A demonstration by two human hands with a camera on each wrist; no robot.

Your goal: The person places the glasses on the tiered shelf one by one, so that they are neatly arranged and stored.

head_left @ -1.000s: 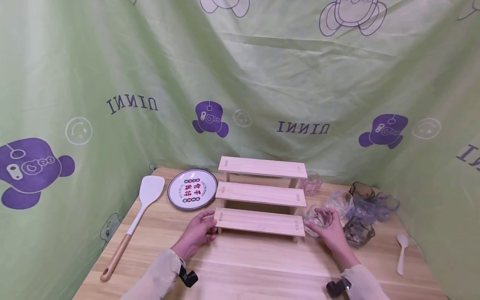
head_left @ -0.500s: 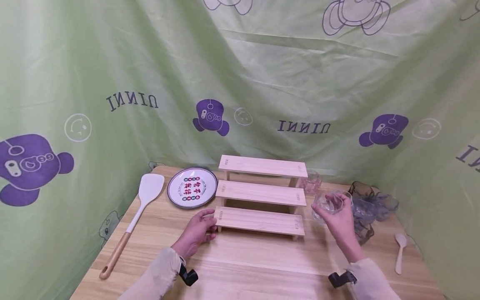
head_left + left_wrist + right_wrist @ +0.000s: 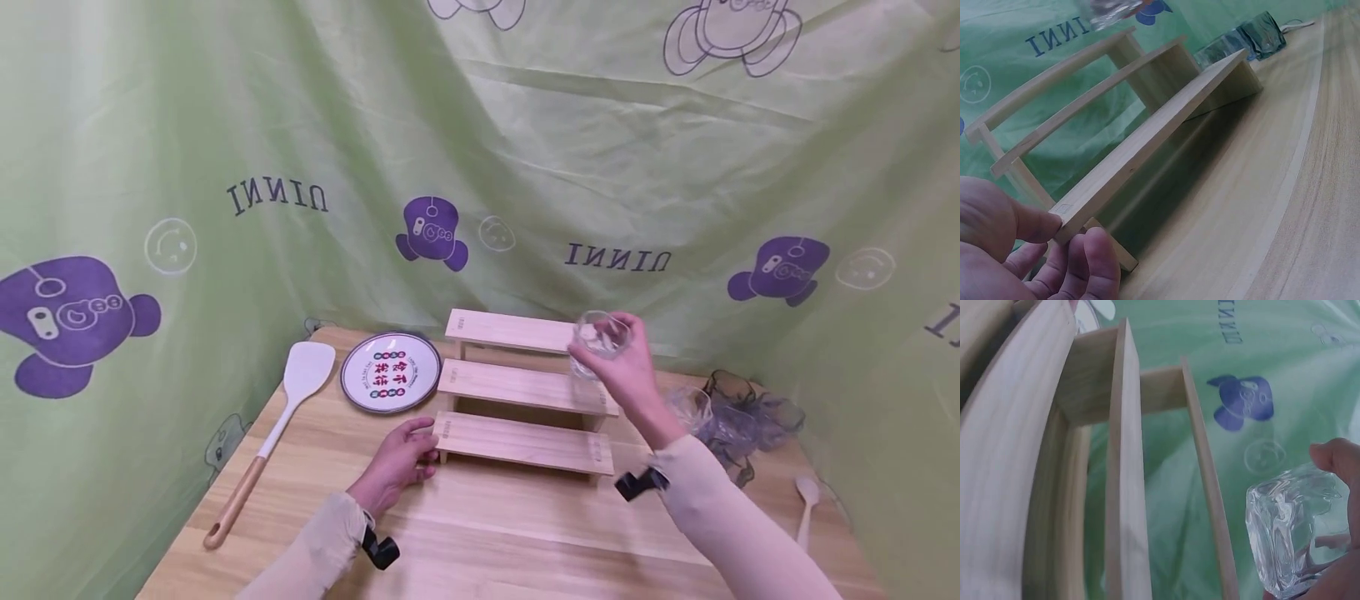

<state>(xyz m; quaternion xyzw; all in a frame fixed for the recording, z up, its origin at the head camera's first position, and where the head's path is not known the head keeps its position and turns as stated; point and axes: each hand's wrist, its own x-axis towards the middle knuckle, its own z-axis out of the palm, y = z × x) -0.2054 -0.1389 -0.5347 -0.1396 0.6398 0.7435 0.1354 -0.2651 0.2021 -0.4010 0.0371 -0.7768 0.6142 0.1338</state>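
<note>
A three-step wooden shelf (image 3: 525,442) stands mid-table. My left hand (image 3: 397,467) pinches the left end of its lowest board; the left wrist view shows the thumb (image 3: 1038,224) against the board's corner and the fingers curled beneath. My right hand (image 3: 628,371) grips a clear glass cup (image 3: 600,337) in the air, in front of the right end of the shelf's top board. In the right wrist view the faceted glass cup (image 3: 1288,531) lies between thumb and fingers, apart from the boards.
Several glass cups (image 3: 738,429), clear, bluish and dark, stand at the right, with a small white spoon (image 3: 806,504) nearer the front. A printed plate (image 3: 390,372) and a white spatula (image 3: 281,417) with a wooden handle lie to the left. Green cloth (image 3: 525,167) hangs behind the table.
My right hand has lifted the clear glass cup off the table beside the lowest step and carried it up and leftward toward the top board. The left hand stays at the shelf's end.
</note>
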